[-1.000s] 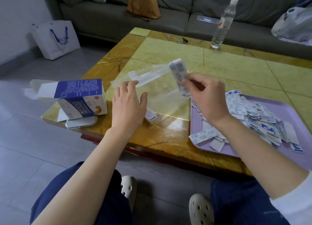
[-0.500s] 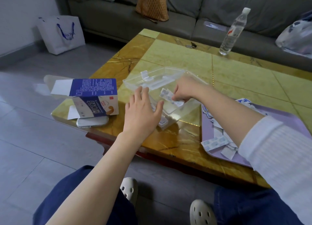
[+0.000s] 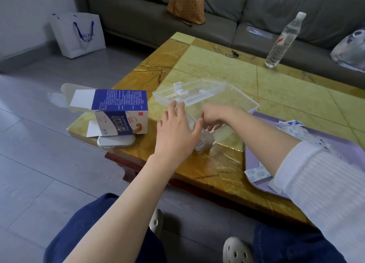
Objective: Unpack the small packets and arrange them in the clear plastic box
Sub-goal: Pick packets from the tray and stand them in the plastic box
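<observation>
Packets (image 3: 204,142) lay stacked in the near corner of the box (image 3: 243,104), just under the left thumb. The left hand (image 3: 177,130) lay on the box's near wall with its fingers straight and a little spread, and it seemed to press the box so it would not slide. The right hand (image 3: 212,116) reached down inside the box, just beside the left thumb. Its fingers (image 3: 211,127) were bent and pointed down toward the stack. It was not clear if they held a packet or nothing, as the tips were hard to see. The lid (image 3: 189,91) lay open just past the left fingertips.

This looked like the step of setting one packet on the stack. Many more sat in a pile (image 3: 296,130) on the tray (image 3: 251,144), back behind the right wrist, so the job looked far from done. Next, the right fingers would need to lift out without knocking the stack, go back to the pile and pinch a new packet
</observation>
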`<control>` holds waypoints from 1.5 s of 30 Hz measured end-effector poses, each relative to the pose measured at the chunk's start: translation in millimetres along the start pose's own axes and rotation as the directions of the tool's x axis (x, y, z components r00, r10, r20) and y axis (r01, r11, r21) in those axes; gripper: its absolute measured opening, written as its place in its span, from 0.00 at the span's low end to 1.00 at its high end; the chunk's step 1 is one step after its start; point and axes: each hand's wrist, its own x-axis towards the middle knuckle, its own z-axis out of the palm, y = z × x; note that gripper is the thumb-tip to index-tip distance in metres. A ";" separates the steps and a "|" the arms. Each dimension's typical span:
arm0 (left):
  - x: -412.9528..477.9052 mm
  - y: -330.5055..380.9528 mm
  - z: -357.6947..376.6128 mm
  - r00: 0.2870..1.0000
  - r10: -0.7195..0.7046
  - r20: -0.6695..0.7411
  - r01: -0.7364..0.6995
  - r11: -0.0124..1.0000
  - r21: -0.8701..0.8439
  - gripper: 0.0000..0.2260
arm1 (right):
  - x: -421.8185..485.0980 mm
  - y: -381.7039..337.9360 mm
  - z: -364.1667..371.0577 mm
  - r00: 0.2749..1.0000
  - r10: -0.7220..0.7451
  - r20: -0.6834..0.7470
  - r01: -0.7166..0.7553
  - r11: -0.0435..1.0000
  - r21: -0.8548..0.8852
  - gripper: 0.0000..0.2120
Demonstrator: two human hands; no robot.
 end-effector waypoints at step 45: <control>-37.2 103.3 111.8 0.814 0.375 0.444 -0.553 0.735 0.392 0.24 | -116.9 220.3 69.7 0.813 0.302 -0.498 -0.261 0.953 0.152 0.32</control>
